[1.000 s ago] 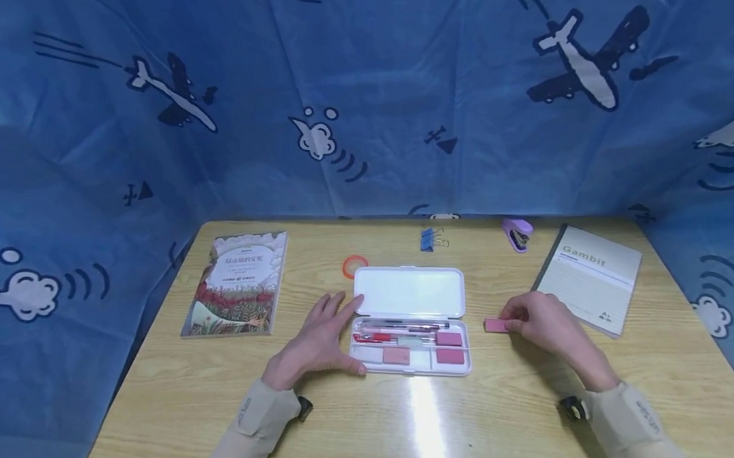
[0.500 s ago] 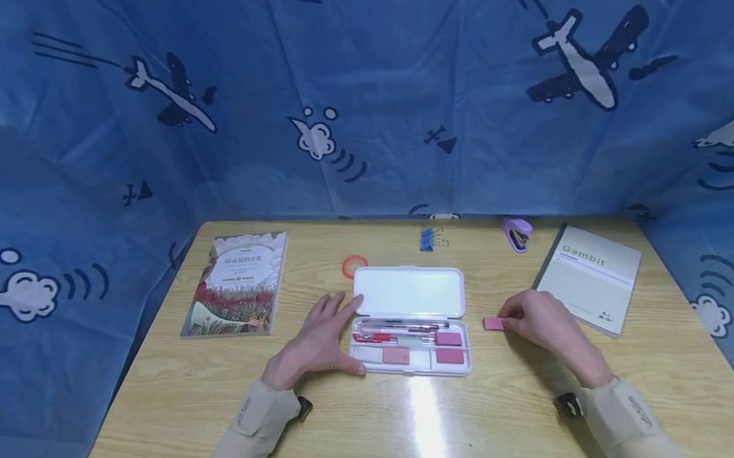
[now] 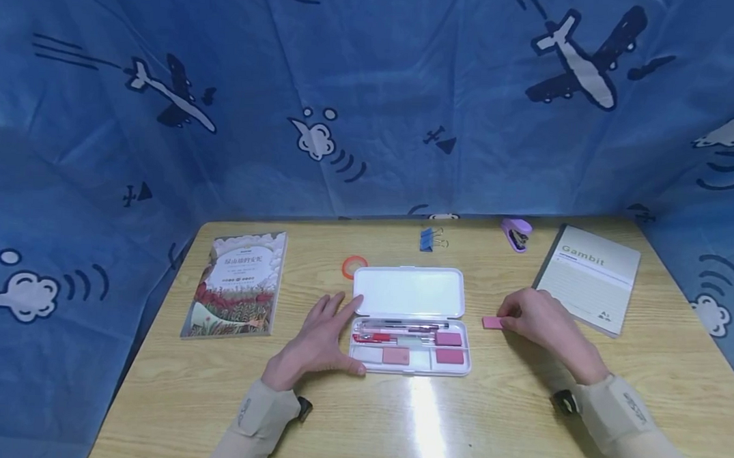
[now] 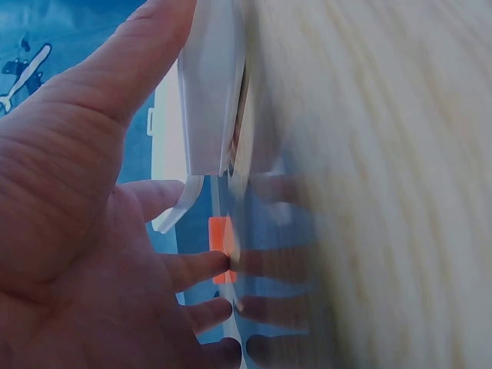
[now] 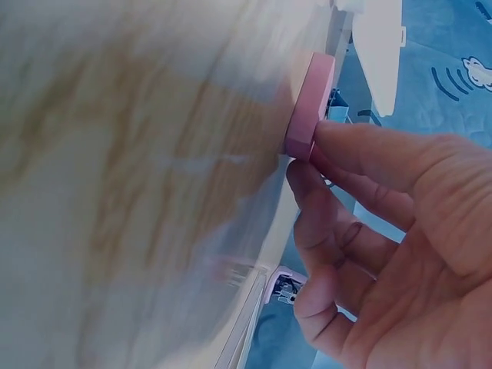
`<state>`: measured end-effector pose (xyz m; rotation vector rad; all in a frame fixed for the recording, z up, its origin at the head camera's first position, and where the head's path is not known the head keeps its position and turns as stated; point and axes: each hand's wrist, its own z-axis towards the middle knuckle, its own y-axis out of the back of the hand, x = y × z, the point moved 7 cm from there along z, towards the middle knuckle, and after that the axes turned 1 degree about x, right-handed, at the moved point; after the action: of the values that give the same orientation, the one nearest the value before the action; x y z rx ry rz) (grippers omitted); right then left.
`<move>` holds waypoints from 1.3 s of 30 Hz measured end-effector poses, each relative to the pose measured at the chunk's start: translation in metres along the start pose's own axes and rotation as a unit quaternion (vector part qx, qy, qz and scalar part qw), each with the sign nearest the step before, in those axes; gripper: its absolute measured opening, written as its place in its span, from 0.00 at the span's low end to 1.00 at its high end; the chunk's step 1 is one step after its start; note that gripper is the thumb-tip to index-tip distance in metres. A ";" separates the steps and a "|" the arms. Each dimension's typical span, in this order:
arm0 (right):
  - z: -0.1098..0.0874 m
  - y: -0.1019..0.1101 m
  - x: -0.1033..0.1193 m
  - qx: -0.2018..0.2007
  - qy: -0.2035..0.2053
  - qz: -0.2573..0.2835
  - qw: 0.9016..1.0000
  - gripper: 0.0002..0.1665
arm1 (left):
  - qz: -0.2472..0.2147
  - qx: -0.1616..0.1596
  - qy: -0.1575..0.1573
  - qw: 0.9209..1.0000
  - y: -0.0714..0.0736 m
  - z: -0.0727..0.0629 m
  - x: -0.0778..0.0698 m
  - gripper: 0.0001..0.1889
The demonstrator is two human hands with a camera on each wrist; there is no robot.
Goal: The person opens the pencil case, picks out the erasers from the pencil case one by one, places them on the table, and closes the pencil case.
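Note:
A white pencil case (image 3: 410, 292) lies with its lid raised back at the middle of the table. Inside are several pens (image 3: 377, 337), two dark pink erasers (image 3: 449, 356) at the right end, a lighter pink eraser (image 3: 396, 355) and a white block (image 3: 368, 353). My left hand (image 3: 315, 341) rests at the case's left end, fingers spread, thumb at the front corner and index fingertip by the lid. To the right of the case, my right hand (image 3: 541, 322) pinches one end of a pink eraser (image 5: 311, 104) between thumb and fingers, low over the table.
At the left lies an illustrated book (image 3: 241, 285). Behind the case are an orange ring (image 3: 354, 267), a blue binder clip (image 3: 427, 240) and a purple stapler (image 3: 517, 234). A Gambit notebook (image 3: 592, 280) lies beyond my right hand. Blue curtain (image 3: 372, 120) borders the table.
My right hand, with the pink eraser pinched in it, has shifted very slightly left towards the case. The left hand and the case have stayed put.

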<state>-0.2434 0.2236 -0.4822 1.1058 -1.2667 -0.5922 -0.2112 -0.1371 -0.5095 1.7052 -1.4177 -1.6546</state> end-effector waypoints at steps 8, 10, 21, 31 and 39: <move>0.001 0.000 0.000 -0.002 -0.004 -0.001 1.000 0.04 | -0.001 0.002 0.001 1.000 0.000 0.000 0.000 0.70; 0.001 0.001 -0.001 0.000 -0.006 -0.001 1.000 0.04 | -0.001 0.002 0.001 1.000 0.000 0.000 0.000 0.70; 0.003 0.001 0.000 -0.002 -0.007 0.005 1.000 0.02 | 0.001 0.001 0.003 1.000 0.000 0.001 0.002 0.70; 0.003 0.000 0.054 -0.047 0.067 0.031 0.996 0.07 | -0.001 0.004 0.007 1.000 -0.001 0.001 0.002 0.70; 0.006 -0.019 0.102 -0.013 0.103 0.027 0.994 0.10 | -0.002 0.007 0.009 1.000 0.000 0.000 0.000 0.70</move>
<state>-0.2189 0.1267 -0.4543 1.0791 -1.1049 -0.4408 -0.2112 -0.1372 -0.5100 1.7281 -1.4218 -1.6320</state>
